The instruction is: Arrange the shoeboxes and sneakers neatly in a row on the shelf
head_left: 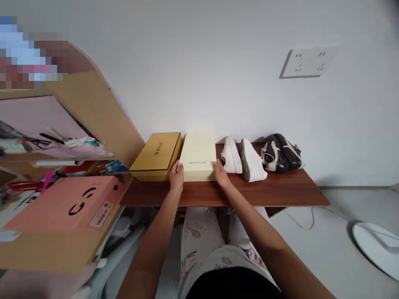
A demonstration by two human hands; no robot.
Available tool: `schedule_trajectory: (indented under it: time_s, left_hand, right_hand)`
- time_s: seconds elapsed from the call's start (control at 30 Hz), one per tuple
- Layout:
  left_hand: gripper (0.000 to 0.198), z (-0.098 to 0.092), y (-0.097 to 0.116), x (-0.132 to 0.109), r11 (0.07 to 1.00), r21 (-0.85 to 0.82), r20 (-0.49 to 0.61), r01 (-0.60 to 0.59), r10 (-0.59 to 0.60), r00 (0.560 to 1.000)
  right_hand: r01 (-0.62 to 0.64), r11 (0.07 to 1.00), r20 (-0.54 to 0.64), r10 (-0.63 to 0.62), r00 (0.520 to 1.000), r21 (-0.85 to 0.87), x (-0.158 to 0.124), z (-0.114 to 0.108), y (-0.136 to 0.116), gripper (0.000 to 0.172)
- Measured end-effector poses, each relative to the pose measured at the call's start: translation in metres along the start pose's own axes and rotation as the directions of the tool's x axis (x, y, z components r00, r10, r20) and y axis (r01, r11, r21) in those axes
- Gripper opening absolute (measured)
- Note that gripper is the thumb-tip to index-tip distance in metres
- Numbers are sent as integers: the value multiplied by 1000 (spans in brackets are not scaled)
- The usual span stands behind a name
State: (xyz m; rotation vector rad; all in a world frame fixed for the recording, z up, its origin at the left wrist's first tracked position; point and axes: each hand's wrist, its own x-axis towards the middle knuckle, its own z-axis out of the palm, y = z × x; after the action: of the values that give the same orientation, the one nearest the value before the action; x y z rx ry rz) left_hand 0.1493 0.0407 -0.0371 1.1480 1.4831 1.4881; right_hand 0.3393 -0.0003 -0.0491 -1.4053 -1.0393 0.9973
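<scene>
A cream shoebox (198,149) lettered MEIZHIYUAN lies lid up on a brown wooden bench (208,195) against the wall. My left hand (176,176) grips its near left corner, and my right hand (220,172) holds the near right corner. The fingertips of both are partly hidden along the box's sides. Just left of it lies a yellow shoebox (156,155) with dark edging, close to my left hand. To the right of my right hand stand a white sneaker (231,155) and its mate (252,162), the latter tipped on its side.
Farther right on the bench sits a pair of black shoes (279,153). At left, a pink box (68,203) rests on a wooden desk (56,249) beside cluttered shelves. A socket plate (308,62) is on the wall. A round white base (377,245) and a cable lie on the floor.
</scene>
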Motion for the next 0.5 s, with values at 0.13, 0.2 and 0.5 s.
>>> schedule_trajectory:
  time_s: [0.13,0.2,0.5]
  left_hand:
    - [47,2,19,-31,912,285,-67,-296,327,943]
    - [52,9,26,-56,813,324,-6,-484,513,858]
    - [67,117,22,-118,939,163,525,-304,178,832]
  right_hand:
    - [165,986,-36,-165,986,-5,-23,-25,-3,83]
    - [272,962,-104,-273,956,-30,-38,-56,0,70]
    - [56,975,-474,-154,867,-214,-48,-196,37,73]
